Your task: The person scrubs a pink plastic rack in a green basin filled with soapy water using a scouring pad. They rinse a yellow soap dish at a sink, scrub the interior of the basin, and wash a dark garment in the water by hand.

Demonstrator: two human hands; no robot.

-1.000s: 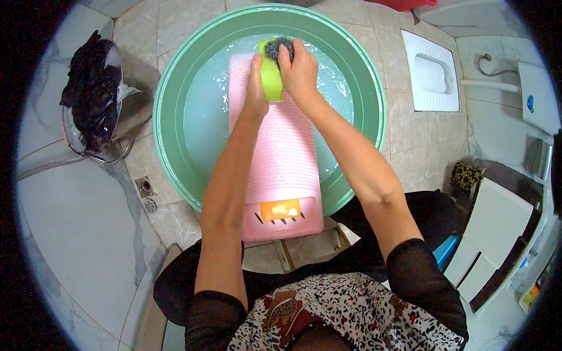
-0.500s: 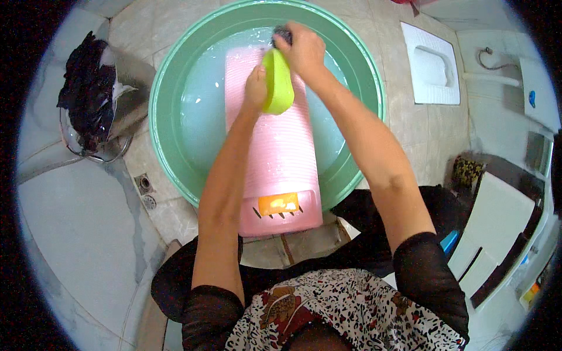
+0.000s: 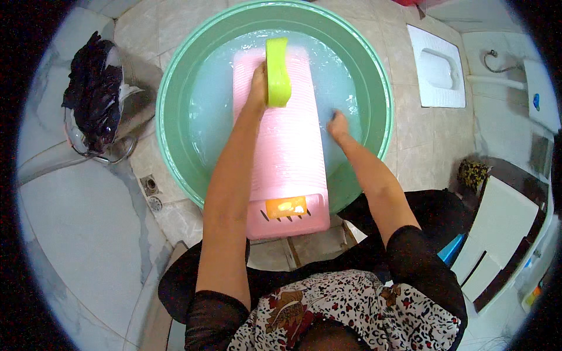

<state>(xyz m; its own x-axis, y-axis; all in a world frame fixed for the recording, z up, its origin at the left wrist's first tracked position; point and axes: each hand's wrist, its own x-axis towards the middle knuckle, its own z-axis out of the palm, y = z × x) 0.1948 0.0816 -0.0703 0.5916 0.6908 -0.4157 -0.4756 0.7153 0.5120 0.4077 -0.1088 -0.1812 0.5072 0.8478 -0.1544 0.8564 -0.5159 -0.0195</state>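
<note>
My left hand (image 3: 258, 88) is closed on a lime-green slipper (image 3: 277, 73), which stands on edge over the upper part of a pink ribbed washboard (image 3: 287, 152). Right of the board, my right hand (image 3: 338, 126) is down at the soapy water, its fingers closed round a small dark scrubber (image 3: 335, 114) that is mostly hidden. The washboard leans lengthwise in a big round green basin (image 3: 171, 117), its near end resting over the rim. On that end lies an orange-yellow bar of soap (image 3: 285, 207).
Dark wet cloth (image 3: 93, 88) hangs over a bucket (image 3: 132, 96) at the left, beside a floor drain (image 3: 149, 185). A white squat toilet (image 3: 437, 67) is set in the floor at the far right. A pale shelf unit (image 3: 497, 216) stands at the near right.
My right hand has gone from the slipper's far end down to the water right of the washboard, taking the dark scrubber along. My left hand has turned the slipper more upright on edge.
</note>
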